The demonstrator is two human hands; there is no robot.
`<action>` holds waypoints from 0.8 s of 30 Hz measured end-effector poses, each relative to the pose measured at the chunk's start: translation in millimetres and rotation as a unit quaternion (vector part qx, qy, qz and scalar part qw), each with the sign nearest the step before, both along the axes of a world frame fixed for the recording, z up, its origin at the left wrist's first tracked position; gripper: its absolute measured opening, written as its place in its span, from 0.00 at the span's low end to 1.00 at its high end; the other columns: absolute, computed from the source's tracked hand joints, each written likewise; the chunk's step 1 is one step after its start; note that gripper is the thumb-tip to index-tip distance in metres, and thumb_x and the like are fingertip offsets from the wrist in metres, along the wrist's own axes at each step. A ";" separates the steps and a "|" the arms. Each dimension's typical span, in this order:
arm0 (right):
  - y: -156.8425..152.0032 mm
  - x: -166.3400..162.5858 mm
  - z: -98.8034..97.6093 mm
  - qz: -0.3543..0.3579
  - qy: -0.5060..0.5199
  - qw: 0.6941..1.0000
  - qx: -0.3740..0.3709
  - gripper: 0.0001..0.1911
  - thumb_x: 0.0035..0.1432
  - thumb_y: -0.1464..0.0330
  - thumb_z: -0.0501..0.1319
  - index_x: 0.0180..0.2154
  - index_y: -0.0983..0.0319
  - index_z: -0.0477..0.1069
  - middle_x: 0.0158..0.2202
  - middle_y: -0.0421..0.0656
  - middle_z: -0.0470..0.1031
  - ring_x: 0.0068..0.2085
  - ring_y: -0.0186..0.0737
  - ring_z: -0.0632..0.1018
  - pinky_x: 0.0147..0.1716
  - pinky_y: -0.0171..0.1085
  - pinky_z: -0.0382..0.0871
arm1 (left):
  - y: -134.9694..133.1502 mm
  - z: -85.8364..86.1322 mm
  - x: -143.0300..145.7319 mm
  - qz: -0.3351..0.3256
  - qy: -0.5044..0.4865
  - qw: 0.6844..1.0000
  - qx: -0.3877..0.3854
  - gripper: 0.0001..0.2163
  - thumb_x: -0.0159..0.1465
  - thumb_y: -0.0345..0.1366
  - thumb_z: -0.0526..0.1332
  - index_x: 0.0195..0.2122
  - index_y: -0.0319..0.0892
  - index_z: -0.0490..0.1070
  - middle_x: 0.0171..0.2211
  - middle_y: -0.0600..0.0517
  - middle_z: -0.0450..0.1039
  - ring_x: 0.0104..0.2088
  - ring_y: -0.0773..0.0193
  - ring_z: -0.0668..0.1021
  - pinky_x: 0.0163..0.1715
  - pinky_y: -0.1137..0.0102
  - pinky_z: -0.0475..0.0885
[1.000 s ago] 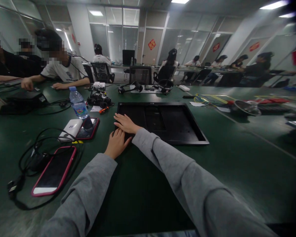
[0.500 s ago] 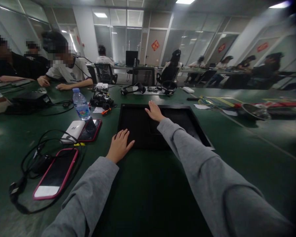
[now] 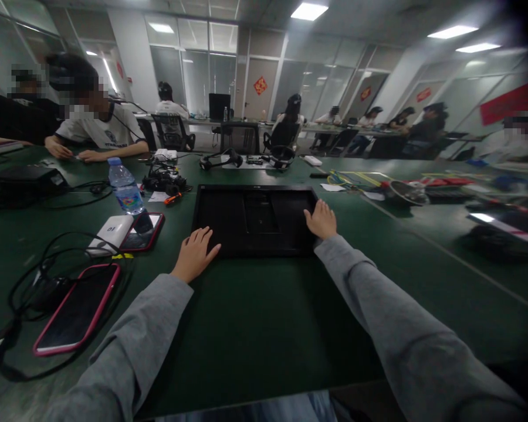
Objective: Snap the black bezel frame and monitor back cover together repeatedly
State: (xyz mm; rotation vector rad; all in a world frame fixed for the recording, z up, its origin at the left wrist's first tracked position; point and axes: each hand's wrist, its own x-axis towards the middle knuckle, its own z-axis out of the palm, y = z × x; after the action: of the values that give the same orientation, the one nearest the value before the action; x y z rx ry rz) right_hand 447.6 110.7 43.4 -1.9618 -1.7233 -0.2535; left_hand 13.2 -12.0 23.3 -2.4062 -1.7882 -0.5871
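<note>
Closest of all is a bit of blue denim (image 3: 281, 407) at the edge of the green desk (image 3: 255, 328), where I see a phone in a pink case (image 3: 80, 308) lying at the left with a black cable (image 3: 9, 357) looped around it. Two grey sleeves (image 3: 143, 328) reach out over the desk. The left hand (image 3: 193, 256) rests palm down at the near left corner of a shallow black panel (image 3: 260, 225), its fingers spread wide and the thumb standing well out. The right hand (image 3: 322, 220) is at the panel's right edge, its fingers close together and the thumb apart; whether they pinch the rim I cannot tell. The panel lies flat on the desk between the two hands, its recessed side up.

Left of it, a white box (image 3: 110, 231) touches a second phone (image 3: 143, 231) in a red case, with a blue-capped bottle (image 3: 127, 190) just behind. Farther along sit some tangled black gear (image 3: 162, 179) and an orange tool (image 3: 173, 199); over on the right, a metal bowl (image 3: 405, 192) lies near yellow wires (image 3: 352, 177). Across the desk, a person in a white shirt (image 3: 112, 126) leans forward, and well beyond, a red diamond decoration (image 3: 260, 86) hangs on a door (image 3: 256, 108)
</note>
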 end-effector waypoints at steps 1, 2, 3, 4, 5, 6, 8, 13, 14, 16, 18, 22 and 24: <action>-7.6 4.6 -3.9 -0.006 0.009 1.000 -0.024 0.42 0.70 0.55 0.46 0.70 0.84 0.50 0.71 0.76 0.51 0.73 0.66 0.57 0.68 0.62 0.51 | 0.1 0.1 -0.2 -0.001 0.000 1.000 0.000 0.28 0.75 0.52 0.49 0.68 0.41 0.65 0.70 0.40 0.63 0.69 0.47 0.66 0.62 0.48 0.70; -15.4 6.6 -7.3 -0.013 0.014 0.999 -0.037 0.43 0.70 0.54 0.46 0.70 0.84 0.50 0.71 0.77 0.52 0.73 0.67 0.57 0.67 0.63 0.52 | 0.2 0.4 -0.4 -0.003 -0.001 1.000 0.000 0.28 0.75 0.52 0.49 0.68 0.41 0.65 0.70 0.40 0.63 0.69 0.47 0.66 0.62 0.48 0.70; -23.5 5.9 -10.2 -0.018 0.015 0.999 -0.037 0.43 0.70 0.53 0.45 0.70 0.83 0.49 0.71 0.76 0.51 0.73 0.67 0.57 0.67 0.65 0.53 | 0.1 0.6 -0.5 -0.004 -0.002 1.000 0.000 0.28 0.74 0.52 0.49 0.68 0.41 0.65 0.70 0.39 0.63 0.69 0.47 0.66 0.62 0.48 0.70; -32.0 2.6 -12.7 -0.020 0.014 0.999 -0.028 0.43 0.70 0.52 0.44 0.71 0.82 0.48 0.72 0.75 0.50 0.74 0.67 0.55 0.67 0.65 0.53 | 0.0 0.9 -0.7 -0.005 -0.002 1.000 0.001 0.28 0.74 0.52 0.49 0.68 0.41 0.64 0.70 0.39 0.63 0.68 0.47 0.67 0.61 0.48 0.70; -40.5 -3.1 -15.0 -0.017 0.013 1.000 -0.015 0.43 0.71 0.52 0.43 0.72 0.80 0.47 0.73 0.74 0.48 0.74 0.65 0.54 0.67 0.65 0.53 | -0.1 1.0 -0.9 -0.005 -0.002 1.000 0.003 0.28 0.74 0.52 0.49 0.68 0.41 0.65 0.70 0.39 0.64 0.68 0.47 0.67 0.61 0.47 0.70; -48.9 -10.8 -17.3 -0.005 0.013 1.000 -0.006 0.43 0.71 0.51 0.42 0.73 0.78 0.45 0.74 0.72 0.47 0.75 0.64 0.52 0.68 0.65 0.52 | -0.1 0.8 -1.2 -0.006 -0.002 1.000 0.004 0.28 0.74 0.52 0.49 0.68 0.41 0.65 0.70 0.39 0.64 0.68 0.47 0.67 0.61 0.48 0.70; -64.0 -30.1 -22.4 0.036 0.012 0.999 0.004 0.44 0.71 0.49 0.41 0.74 0.73 0.42 0.76 0.66 0.44 0.76 0.60 0.49 0.69 0.63 0.52 | 0.2 -0.2 -2.1 -0.008 -0.002 1.000 0.007 0.28 0.74 0.52 0.48 0.68 0.42 0.65 0.70 0.39 0.64 0.69 0.47 0.67 0.61 0.48 0.70; -81.3 -66.4 -31.7 0.130 -0.004 0.991 -0.021 0.42 0.71 0.49 0.40 0.75 0.68 0.46 0.75 0.62 0.51 0.75 0.58 0.55 0.69 0.60 0.55 | 1.9 -4.6 -4.1 -0.009 -0.006 1.000 0.010 0.28 0.74 0.52 0.48 0.69 0.41 0.64 0.70 0.39 0.63 0.69 0.48 0.66 0.63 0.47 0.67; -80.9 -66.7 -31.4 0.124 0.000 0.992 -0.017 0.42 0.72 0.49 0.40 0.74 0.69 0.48 0.74 0.64 0.53 0.74 0.59 0.57 0.68 0.60 0.57 | 1.8 -4.8 -4.3 -0.009 -0.008 1.000 0.012 0.28 0.74 0.52 0.48 0.68 0.41 0.64 0.70 0.39 0.64 0.69 0.48 0.66 0.64 0.47 0.66; -77.2 -58.8 -28.5 0.080 0.015 0.997 0.014 0.41 0.72 0.50 0.40 0.73 0.72 0.50 0.72 0.68 0.56 0.72 0.62 0.60 0.65 0.60 0.61 | 1.3 -3.6 -5.1 -0.011 -0.013 1.000 0.011 0.26 0.74 0.51 0.49 0.67 0.42 0.66 0.69 0.40 0.65 0.68 0.48 0.67 0.65 0.46 0.64; -71.4 -42.2 -24.1 0.014 0.029 0.998 0.055 0.39 0.72 0.53 0.42 0.72 0.74 0.52 0.69 0.70 0.59 0.70 0.64 0.63 0.63 0.61 0.63 | 1.4 -1.1 -7.3 -0.012 -0.026 0.999 0.025 0.24 0.74 0.48 0.50 0.66 0.44 0.68 0.68 0.42 0.68 0.67 0.50 0.68 0.66 0.48 0.63; -65.0 -3.6 -19.4 -0.094 0.050 0.994 0.027 0.38 0.67 0.60 0.51 0.69 0.79 0.53 0.61 0.73 0.67 0.62 0.67 0.72 0.57 0.61 0.67 | 7.0 2.4 -18.6 0.032 -0.080 0.993 0.086 0.23 0.74 0.44 0.50 0.65 0.42 0.68 0.66 0.41 0.69 0.66 0.50 0.69 0.65 0.51 0.66; -69.6 9.7 -20.5 -0.100 0.051 0.993 -0.020 0.34 0.65 0.66 0.52 0.68 0.78 0.56 0.58 0.72 0.70 0.58 0.65 0.75 0.55 0.58 0.70 | 11.5 2.4 -26.2 0.054 -0.110 0.988 0.093 0.23 0.73 0.43 0.51 0.65 0.42 0.67 0.65 0.40 0.70 0.65 0.48 0.71 0.62 0.50 0.68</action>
State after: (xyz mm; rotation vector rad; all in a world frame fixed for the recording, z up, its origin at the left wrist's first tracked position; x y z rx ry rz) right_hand 457.3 41.0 22.9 -2.1407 -1.4786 -0.1860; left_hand -13.0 -0.6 25.8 -2.1793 -1.8359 -0.9923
